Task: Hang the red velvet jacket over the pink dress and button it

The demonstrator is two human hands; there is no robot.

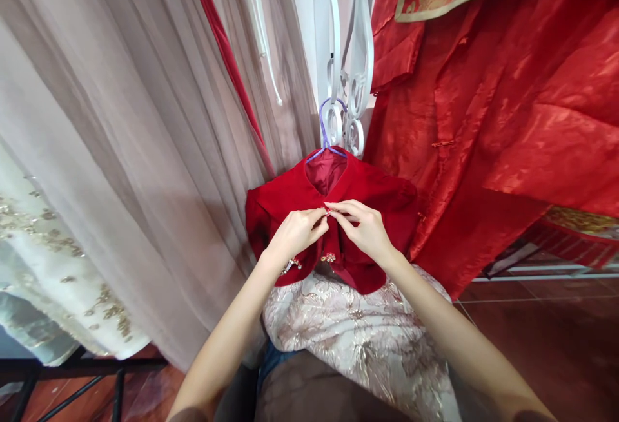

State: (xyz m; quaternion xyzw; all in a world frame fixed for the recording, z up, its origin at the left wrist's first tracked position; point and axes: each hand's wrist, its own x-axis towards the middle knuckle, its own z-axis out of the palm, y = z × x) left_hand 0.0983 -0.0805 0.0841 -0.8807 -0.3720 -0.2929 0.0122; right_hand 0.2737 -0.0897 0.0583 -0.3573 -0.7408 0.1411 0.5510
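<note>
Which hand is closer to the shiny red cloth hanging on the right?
Right: the right hand is at the front of the red jacket, on the side toward the shiny red cloth; the left hand is on the far side.

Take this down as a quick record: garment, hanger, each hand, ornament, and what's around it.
Garment: short red velvety jacket, front towards the camera
Hanger: thin purple hanger, at the jacket's collar
Left hand: pinching at the jacket's upper front
Right hand: pinching there too
Ornament: jewelled clasp piece, below the hands
Below: pale floral brocade fabric
Sides: sheer greyish-pink drapery left, shiny red satin clothing right
</note>
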